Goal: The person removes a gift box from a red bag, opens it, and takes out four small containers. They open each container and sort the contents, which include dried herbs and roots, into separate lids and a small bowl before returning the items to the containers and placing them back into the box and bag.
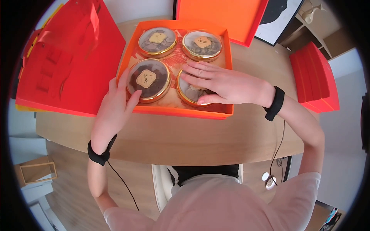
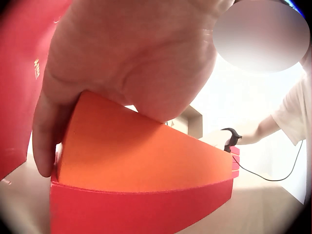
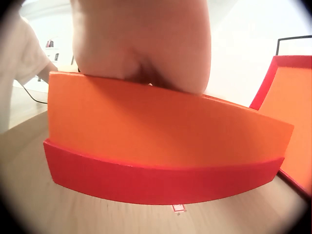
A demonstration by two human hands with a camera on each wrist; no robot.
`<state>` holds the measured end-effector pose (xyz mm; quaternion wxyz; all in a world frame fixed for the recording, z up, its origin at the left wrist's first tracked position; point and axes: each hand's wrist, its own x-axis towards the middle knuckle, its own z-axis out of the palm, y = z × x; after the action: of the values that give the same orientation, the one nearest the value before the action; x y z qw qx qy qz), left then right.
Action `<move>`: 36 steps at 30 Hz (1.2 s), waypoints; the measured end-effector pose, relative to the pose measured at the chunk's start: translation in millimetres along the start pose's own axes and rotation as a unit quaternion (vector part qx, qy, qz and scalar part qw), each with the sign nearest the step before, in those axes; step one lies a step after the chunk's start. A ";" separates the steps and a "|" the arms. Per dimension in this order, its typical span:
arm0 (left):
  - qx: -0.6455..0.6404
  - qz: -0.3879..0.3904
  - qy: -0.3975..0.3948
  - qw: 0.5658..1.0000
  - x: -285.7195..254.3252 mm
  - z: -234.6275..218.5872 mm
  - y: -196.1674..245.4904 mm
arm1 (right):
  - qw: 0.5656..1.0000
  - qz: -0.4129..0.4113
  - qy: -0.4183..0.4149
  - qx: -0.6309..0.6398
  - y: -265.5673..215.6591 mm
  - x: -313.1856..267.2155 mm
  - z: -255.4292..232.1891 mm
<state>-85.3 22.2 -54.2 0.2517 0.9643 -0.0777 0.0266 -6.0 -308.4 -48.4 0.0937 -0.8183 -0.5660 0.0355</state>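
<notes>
An orange-walled gift box with a red base holds several round, gold-rimmed jars with clear lids. My left hand is at the box's left front corner, thumb on the edge of the front left jar, which has dark contents and a cream label. In the left wrist view, one finger of that hand hangs outside the box wall. My right hand lies over the front right jar, fingers extended across its lid and hiding much of it. Behind stand the back left jar and back right jar.
A large red gift bag with a ribbon lies left of the box. The orange-lined lid stands behind it. Stacked red boxes are at the table's right end. Thin cables trail from both wristbands.
</notes>
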 end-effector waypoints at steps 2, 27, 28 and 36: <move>-0.009 -0.010 -0.003 1.000 0.0 0.8 1.0 | 1.000 -0.002 -0.005 0.011 1.5 2.3 -4.5; 0.020 0.036 -0.100 0.994 13.5 -26.8 -0.3 | 0.754 0.510 0.411 -0.049 270.8 38.9 -59.3; 0.012 0.051 -0.102 0.993 13.6 -28.6 -3.6 | 0.773 0.522 0.358 0.036 268.2 44.1 -63.8; -0.119 0.007 -0.170 0.978 64.7 -73.7 -35.7 | 0.811 0.483 0.214 0.251 254.7 94.1 -63.0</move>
<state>-16.5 80.2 -1.2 0.3474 0.9175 -0.1284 -0.1451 272.2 -314.8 -31.5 0.3854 -0.9212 -0.0344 0.0412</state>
